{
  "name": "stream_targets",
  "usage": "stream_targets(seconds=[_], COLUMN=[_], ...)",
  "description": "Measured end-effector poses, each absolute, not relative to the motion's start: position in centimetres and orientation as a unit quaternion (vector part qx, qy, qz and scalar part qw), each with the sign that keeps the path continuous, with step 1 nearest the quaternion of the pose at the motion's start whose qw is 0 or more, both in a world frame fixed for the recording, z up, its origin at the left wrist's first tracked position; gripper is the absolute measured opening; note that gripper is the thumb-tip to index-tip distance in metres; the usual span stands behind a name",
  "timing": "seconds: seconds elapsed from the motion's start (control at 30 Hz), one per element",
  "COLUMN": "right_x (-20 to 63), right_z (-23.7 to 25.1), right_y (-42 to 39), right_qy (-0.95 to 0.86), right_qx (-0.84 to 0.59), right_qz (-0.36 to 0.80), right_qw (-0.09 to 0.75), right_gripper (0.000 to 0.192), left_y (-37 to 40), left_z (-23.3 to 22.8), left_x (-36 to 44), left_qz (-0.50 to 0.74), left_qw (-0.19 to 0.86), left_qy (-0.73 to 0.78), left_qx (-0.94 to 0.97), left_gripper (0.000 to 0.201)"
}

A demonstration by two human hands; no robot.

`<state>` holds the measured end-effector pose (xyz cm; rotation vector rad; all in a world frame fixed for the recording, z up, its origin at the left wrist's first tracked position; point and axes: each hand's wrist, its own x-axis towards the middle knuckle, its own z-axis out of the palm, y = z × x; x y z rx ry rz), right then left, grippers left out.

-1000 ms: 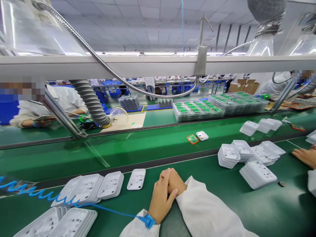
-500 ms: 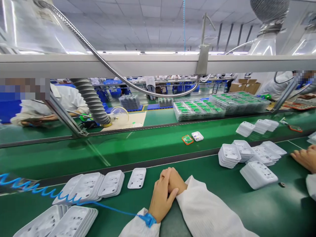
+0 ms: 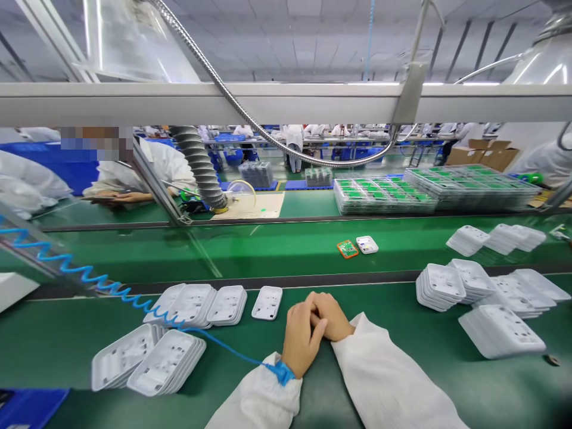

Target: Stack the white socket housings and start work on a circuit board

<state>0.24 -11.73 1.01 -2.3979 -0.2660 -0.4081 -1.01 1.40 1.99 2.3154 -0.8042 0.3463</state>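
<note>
My left hand (image 3: 300, 333) and my right hand (image 3: 330, 314) rest together on the green bench, near its far edge. The left fingers are closed and lie against the right hand. My right hand is curled, with its fingertips partly hidden; no object shows in either hand. A blue wrist strap (image 3: 281, 372) with a coiled blue cord (image 3: 107, 285) is around my left wrist. Just left of my hands lies a single white plastic housing (image 3: 267, 302). Beyond it are stacked white housings (image 3: 227, 305), and nearer me two more leaning stacks (image 3: 167, 362).
More white housing stacks (image 3: 440, 286) stand at right. On the green conveyor (image 3: 268, 250) beyond lie an orange-edged circuit board (image 3: 347, 248) and a white housing with parts inside (image 3: 367, 245). Trays of green boards (image 3: 384, 196) stand farther back. A metal rail (image 3: 286, 104) crosses above; a co-worker (image 3: 152, 170) sits opposite.
The view has swung left, so the scene sits farther right, and a blue object shows at lower left. My hands stay together in the same place on the bench.
</note>
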Motion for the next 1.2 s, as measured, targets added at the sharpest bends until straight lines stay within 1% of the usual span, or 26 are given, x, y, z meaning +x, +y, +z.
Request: stream_targets(seconds=[0.1, 0.17, 0.3, 0.4, 0.53, 0.63, 0.73, 0.83, 0.93, 1.0, 1.07, 1.13, 1.2], right_x=[0.4, 0.4, 0.4, 0.4, 0.5, 0.4, 0.3, 0.2, 0.3, 0.4, 0.5, 0.5, 0.5], right_z=[0.4, 0.3, 0.3, 0.2, 0.2, 0.3, 0.4, 0.4, 0.3, 0.2, 0.1, 0.1, 0.2], right_y=[-11.7, -11.8, -12.0, -12.0, -11.9, -11.9, -12.0, -12.1, -12.2, -12.2, -12.2, -12.2, -12.2], right_qy=[-0.148, -0.146, -0.149, -0.152, -0.151, -0.150, -0.152, -0.156, -0.159, -0.160, -0.161, -0.161, -0.160], right_qx=[-0.906, -0.904, -0.903, -0.903, -0.905, -0.906, -0.906, -0.907, -0.906, -0.906, -0.906, -0.907, -0.908], right_qz=[-0.126, -0.123, -0.115, -0.113, -0.108, -0.109, -0.107, -0.104, -0.098, -0.095, -0.093, -0.094, -0.091], right_qw=[0.377, 0.383, 0.385, 0.384, 0.383, 0.381, 0.380, 0.378, 0.380, 0.381, 0.380, 0.377, 0.375], right_gripper=[0.012, 0.015, 0.013, 0.014, 0.013, 0.012, 0.013, 0.013, 0.012, 0.012, 0.011, 0.011, 0.011], left_y=[2.6, 3.5, 4.8, 5.2, 5.8, 6.0, 5.3, 4.6, 6.2, 9.6, 14.6, 20.3, 25.5], left_z=[2.4, 2.6, 2.6, 2.3, 1.7, 1.1, 1.4, 3.5, 7.5, 10.6, 13.4, 15.3, 16.3], left_x=[0.2, 1.1, 2.3, 2.6, 3.2, 3.6, 3.1, 1.3, -1.0, -2.2, -2.8, -2.7, -1.7], left_qz=[0.250, 0.287, 0.265, 0.245, 0.235, 0.216, 0.235, 0.277, 0.299, 0.302, 0.319, 0.328, 0.304], left_qw=[0.276, 0.220, 0.127, 0.092, 0.105, 0.149, 0.210, 0.268, 0.306, 0.329, 0.331, 0.298, 0.254], left_qy=[-0.235, -0.175, -0.095, -0.069, -0.042, -0.045, -0.095, -0.174, -0.195, -0.150, -0.092, -0.045, 0.002], left_qx=[0.898, 0.916, 0.951, 0.963, 0.966, 0.964, 0.944, 0.906, 0.883, 0.882, 0.883, 0.895, 0.918], left_gripper=[0.051, 0.052, 0.047, 0.044, 0.051, 0.058, 0.062, 0.066, 0.069, 0.071, 0.080, 0.091, 0.095])
